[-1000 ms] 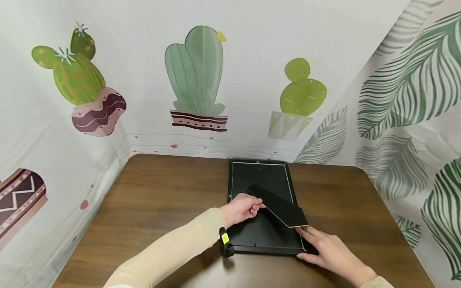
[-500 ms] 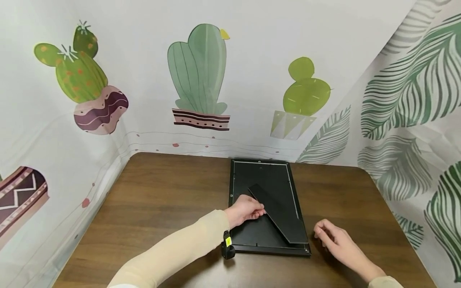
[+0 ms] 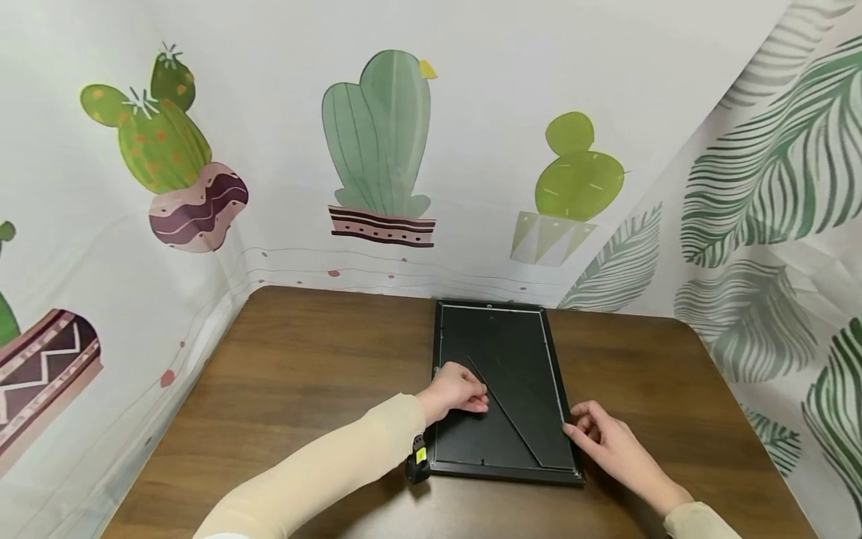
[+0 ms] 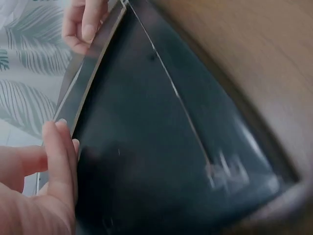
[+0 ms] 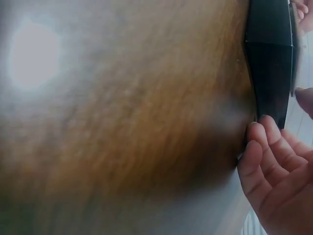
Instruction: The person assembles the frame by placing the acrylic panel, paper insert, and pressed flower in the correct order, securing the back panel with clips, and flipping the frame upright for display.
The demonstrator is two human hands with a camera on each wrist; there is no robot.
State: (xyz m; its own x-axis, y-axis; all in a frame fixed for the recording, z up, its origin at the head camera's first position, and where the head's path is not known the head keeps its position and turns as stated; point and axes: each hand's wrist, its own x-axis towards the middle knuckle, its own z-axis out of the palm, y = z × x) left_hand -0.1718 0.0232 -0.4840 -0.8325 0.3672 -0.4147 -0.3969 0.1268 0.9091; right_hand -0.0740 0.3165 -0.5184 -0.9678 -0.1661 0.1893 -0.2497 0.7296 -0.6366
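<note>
A black picture frame (image 3: 494, 449) lies back side up on the table, its far end at the wall. Hinged on its back, the black easel stand (image 3: 532, 404) lies almost flat, slanting to the near right. My left hand (image 3: 454, 389) pinches the stand's left edge; in the left wrist view its fingers (image 4: 61, 147) meet that thin brown edge, and the thumb is partly hidden. My right hand (image 3: 609, 442) grips the frame's right side, thumb on top near the stand. In the right wrist view its fingers (image 5: 271, 147) curl against the frame's outer side.
The brown wooden table (image 3: 323, 359) has rounded far corners. A white wall covering (image 3: 471, 135) with printed cacti and leaves stands behind it and along both sides. A black band with a camera (image 3: 417, 460) sits on my left wrist.
The raised stand has come down nearly flat against the frame's back. My right hand came off near the stand's lower end, moved right, and returned to the frame's right side.
</note>
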